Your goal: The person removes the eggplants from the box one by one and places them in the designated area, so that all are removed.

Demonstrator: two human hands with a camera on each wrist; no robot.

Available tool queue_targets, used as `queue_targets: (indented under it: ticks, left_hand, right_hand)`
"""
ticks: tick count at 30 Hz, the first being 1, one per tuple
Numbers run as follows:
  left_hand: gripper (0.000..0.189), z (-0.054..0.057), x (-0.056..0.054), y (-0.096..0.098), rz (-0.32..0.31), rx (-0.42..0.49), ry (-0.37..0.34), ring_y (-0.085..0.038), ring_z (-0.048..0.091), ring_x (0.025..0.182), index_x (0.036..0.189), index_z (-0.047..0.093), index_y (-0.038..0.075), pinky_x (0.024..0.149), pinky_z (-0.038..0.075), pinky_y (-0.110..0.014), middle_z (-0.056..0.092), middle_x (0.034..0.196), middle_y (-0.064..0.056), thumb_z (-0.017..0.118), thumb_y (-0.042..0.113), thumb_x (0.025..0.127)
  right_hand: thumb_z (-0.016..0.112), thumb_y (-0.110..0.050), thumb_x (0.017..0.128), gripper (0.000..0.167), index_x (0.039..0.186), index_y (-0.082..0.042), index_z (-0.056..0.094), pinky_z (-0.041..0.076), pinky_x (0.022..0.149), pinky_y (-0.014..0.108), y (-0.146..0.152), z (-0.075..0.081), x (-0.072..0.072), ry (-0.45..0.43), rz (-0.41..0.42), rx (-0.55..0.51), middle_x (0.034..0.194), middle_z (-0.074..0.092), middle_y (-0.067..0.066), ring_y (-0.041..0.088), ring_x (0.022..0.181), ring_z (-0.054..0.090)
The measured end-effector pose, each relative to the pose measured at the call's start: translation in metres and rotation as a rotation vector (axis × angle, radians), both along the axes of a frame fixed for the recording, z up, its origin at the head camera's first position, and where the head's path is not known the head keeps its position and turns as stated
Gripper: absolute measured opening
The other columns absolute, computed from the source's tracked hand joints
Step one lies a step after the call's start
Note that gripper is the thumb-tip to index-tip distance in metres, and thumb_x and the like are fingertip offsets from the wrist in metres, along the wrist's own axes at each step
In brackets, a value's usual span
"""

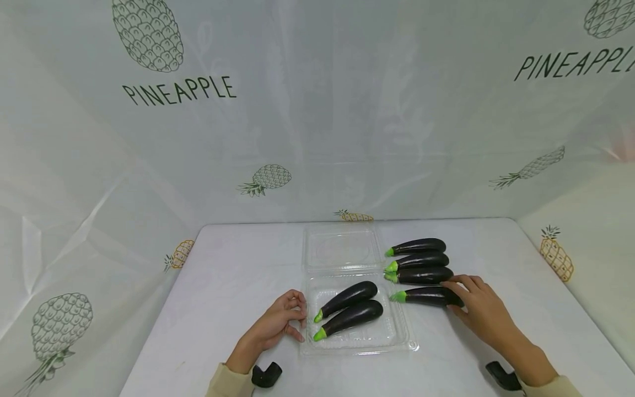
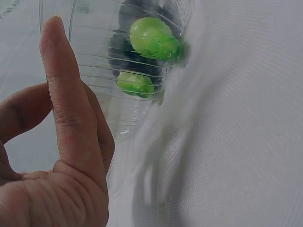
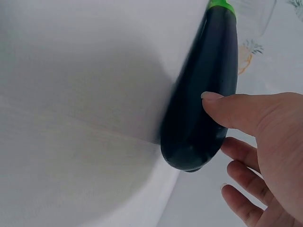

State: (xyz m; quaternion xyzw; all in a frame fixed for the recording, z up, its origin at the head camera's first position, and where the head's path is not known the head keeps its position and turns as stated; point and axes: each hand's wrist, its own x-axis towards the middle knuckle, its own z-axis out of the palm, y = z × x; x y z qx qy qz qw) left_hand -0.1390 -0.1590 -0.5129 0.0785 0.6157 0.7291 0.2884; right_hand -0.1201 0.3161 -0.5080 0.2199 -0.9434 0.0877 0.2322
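Observation:
A clear plastic clamshell box (image 1: 358,346) lies with its lid (image 1: 341,251) folded back, away from me. Two dark eggplants (image 1: 349,298) with green stem ends rest side by side in its base. At the box's left rim is my left hand (image 1: 280,321), thumb (image 2: 71,104) extended and fingers loosely bent. My right hand (image 1: 483,309) holds another eggplant (image 3: 201,90) by its blunt end, thumb on one side and fingers on the other. That eggplant lies to the right of the box, green end towards it.
Several more eggplants (image 1: 421,260) lie in a column right of the lid, stems pointing left. A white cloth covers the table (image 1: 233,264). Behind and beside it hangs a sheet (image 1: 317,110) printed with pineapples. Black wrist devices (image 1: 267,375) show near both sleeves.

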Motion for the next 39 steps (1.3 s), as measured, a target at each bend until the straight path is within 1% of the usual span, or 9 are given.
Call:
queue_targets:
  ticks: [15,17,19,22,24,26,29,33,39]
  left_hand:
    - [0.025,0.001,0.0,0.001,0.009,0.0,-0.009,-0.014,0.058,0.079,0.117,0.043,0.005,0.057,0.063,-0.028,0.051,0.099,-0.001,0.055,-0.005,0.098]
    - [0.025,0.001,0.0,0.001,0.012,-0.004,-0.014,-0.014,0.057,0.079,0.117,0.043,0.005,0.057,0.063,-0.028,0.051,0.099,-0.002,0.056,-0.005,0.097]
    - [0.025,0.0,0.0,0.001,0.014,-0.007,-0.015,-0.015,0.057,0.079,0.117,0.043,0.005,0.057,0.063,-0.029,0.052,0.099,-0.003,0.056,-0.005,0.097]
    - [0.026,0.0,-0.001,0.001,0.017,-0.009,-0.018,-0.015,0.057,0.079,0.118,0.043,0.004,0.057,0.063,-0.029,0.052,0.099,-0.003,0.056,-0.005,0.097]
    - [0.026,-0.001,0.0,0.001,0.018,-0.01,-0.016,-0.015,0.058,0.079,0.118,0.043,0.004,0.057,0.063,-0.029,0.052,0.098,-0.003,0.056,-0.005,0.097]
    - [0.026,-0.001,-0.001,0.001,0.019,-0.011,-0.017,-0.015,0.058,0.079,0.118,0.043,0.004,0.057,0.064,-0.029,0.052,0.098,-0.002,0.056,-0.005,0.098]
    - [0.025,-0.001,-0.001,0.001,0.018,-0.01,-0.014,-0.015,0.058,0.079,0.119,0.043,0.004,0.057,0.064,-0.029,0.052,0.097,-0.001,0.056,-0.005,0.098]
    - [0.025,0.0,-0.001,0.0,0.017,-0.006,-0.016,-0.014,0.058,0.079,0.118,0.043,0.004,0.057,0.064,-0.028,0.051,0.097,-0.002,0.056,-0.004,0.098]
    - [0.026,0.001,0.0,0.001,0.017,-0.005,-0.014,-0.015,0.058,0.079,0.118,0.043,0.005,0.057,0.063,-0.028,0.051,0.098,-0.003,0.056,-0.004,0.098]
  right_hand:
    - [0.097,-0.003,0.059,0.064,0.117,-0.004,0.072,0.058,0.082,0.06,-0.005,0.006,0.006,0.047,0.064,0.003,0.116,0.066,0.017,0.041,0.106,0.061]
    - [0.09,-0.023,0.083,0.044,0.118,-0.005,0.071,0.058,0.08,0.059,-0.008,0.01,0.004,0.075,0.094,-0.01,0.117,0.066,0.017,0.041,0.106,0.061]
    - [0.089,-0.025,0.084,0.046,0.12,-0.005,0.071,0.058,0.08,0.059,-0.013,0.017,0.003,0.091,0.125,-0.014,0.118,0.066,0.017,0.041,0.107,0.061]
    - [0.069,-0.045,0.102,0.045,0.122,-0.005,0.07,0.058,0.079,0.059,-0.024,0.03,0.001,0.104,0.167,-0.015,0.119,0.066,0.017,0.04,0.107,0.062]
    - [0.089,-0.027,0.084,0.049,0.123,-0.006,0.071,0.059,0.08,0.059,-0.033,0.039,0.0,0.089,0.189,-0.007,0.12,0.066,0.016,0.039,0.107,0.063]
    - [0.089,-0.028,0.085,0.047,0.123,-0.007,0.071,0.059,0.081,0.058,-0.045,0.047,-0.001,0.079,0.208,-0.006,0.121,0.067,0.015,0.037,0.108,0.063]
    - [0.098,-0.009,0.065,0.061,0.121,-0.008,0.073,0.06,0.083,0.055,-0.063,0.058,-0.003,0.066,0.234,0.004,0.119,0.068,0.011,0.034,0.108,0.063]
    - [0.1,-0.01,0.064,0.061,0.119,-0.009,0.074,0.061,0.087,0.05,-0.085,0.066,-0.005,0.038,0.284,0.043,0.119,0.068,0.008,0.029,0.109,0.063]
    - [0.097,-0.015,0.073,0.057,0.125,-0.012,0.073,0.061,0.095,0.052,-0.11,0.067,-0.005,-0.102,0.32,0.125,0.122,0.067,0.004,0.027,0.114,0.062]
